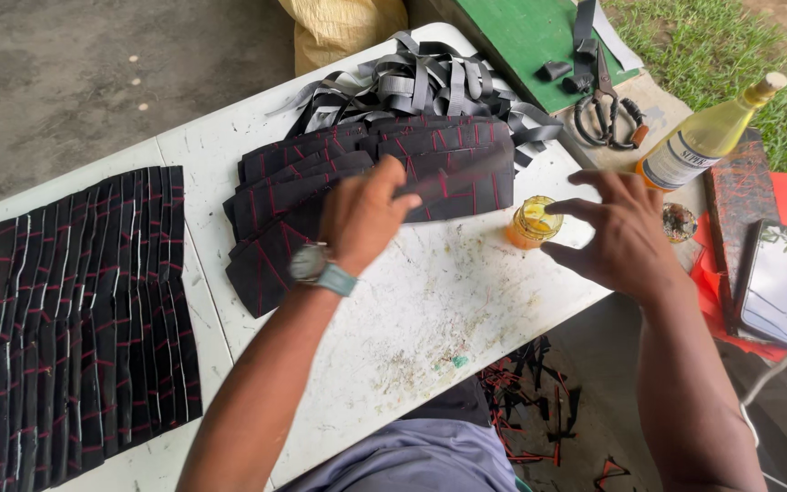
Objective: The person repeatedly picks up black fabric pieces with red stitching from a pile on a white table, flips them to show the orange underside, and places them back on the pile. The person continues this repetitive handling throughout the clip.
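Strip (453, 187) of black rubber with red lines is what your left hand (362, 219) has by the end; it's the top piece of the fanned stack (321, 196) at the middle of the white table (430, 310).

Head view, the only one:
- Left hand: fingers curled shut, thumb over the near end of the strip, wrist raised. Watch (310, 263) faces up. Pinch looks good, but the far end lies flush on the stack, so lift by that corner only or the strip below may drag along.
- Right hand (617, 232): fingers spread wide, holding nothing, hovering just beside the small amber jar (532, 221). Can't tell if a fingertip touches the rim. The jar is open and sits near the table edge, so come at it from the side rather than the top.
- Glass bottle (708, 135) stands just past your fingers; mind the back of the hand.
- Phone (781, 282) sits on red sheet to the right, scissors (605, 107) farther back.
- Laid-out mat (75, 319) of strips is well apart, on the left.
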